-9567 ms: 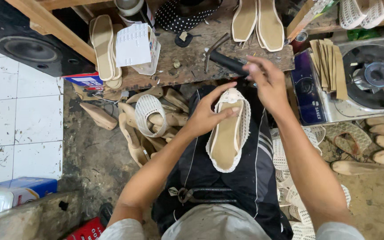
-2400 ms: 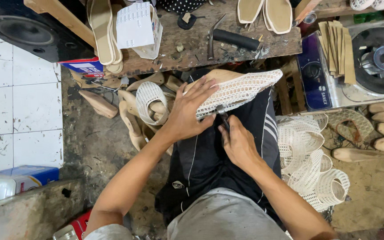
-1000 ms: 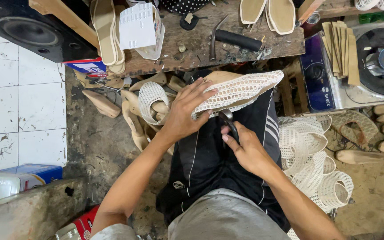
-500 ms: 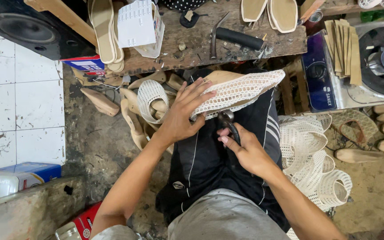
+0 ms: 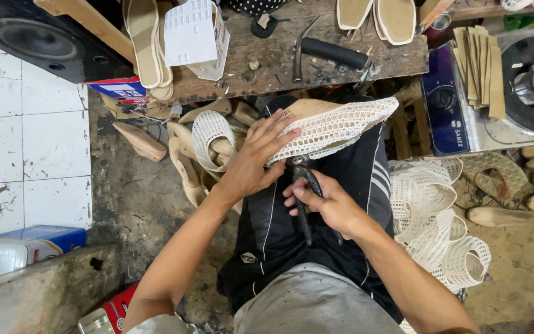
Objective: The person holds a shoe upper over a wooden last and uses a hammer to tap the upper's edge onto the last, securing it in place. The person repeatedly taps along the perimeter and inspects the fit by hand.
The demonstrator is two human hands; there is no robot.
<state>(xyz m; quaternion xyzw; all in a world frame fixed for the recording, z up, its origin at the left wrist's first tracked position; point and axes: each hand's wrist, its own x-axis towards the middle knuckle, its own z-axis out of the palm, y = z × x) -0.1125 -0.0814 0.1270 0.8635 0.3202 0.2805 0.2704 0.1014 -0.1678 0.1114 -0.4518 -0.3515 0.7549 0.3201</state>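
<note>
Far to the left of the hands stand a black loudspeaker (image 5: 26, 37) and white floor tiles (image 5: 26, 142). Nearer, just left of the left hand, lies a heap of wooden shoe lasts (image 5: 180, 154).

The left hand (image 5: 256, 162) is spread flat, its fingers pressing on the white mesh shoe upper (image 5: 335, 127), which is stretched over a last and rests on the person's lap, its toe pointing away to the right. Just below it, the right hand (image 5: 327, 207) is closed around the handles of dark pincers (image 5: 302, 185), whose head touches the lower edge of the mesh.

To do this pulling well, I think the left hand must hold the shoe firmly so that it cannot turn, and the pincers should bite only the margin and pull evenly, so the mesh does not tear.

Above the right hand a hammer (image 5: 326, 49) lies on the wooden bench (image 5: 267, 74); to its right is a pile of mesh uppers (image 5: 434, 216).
</note>
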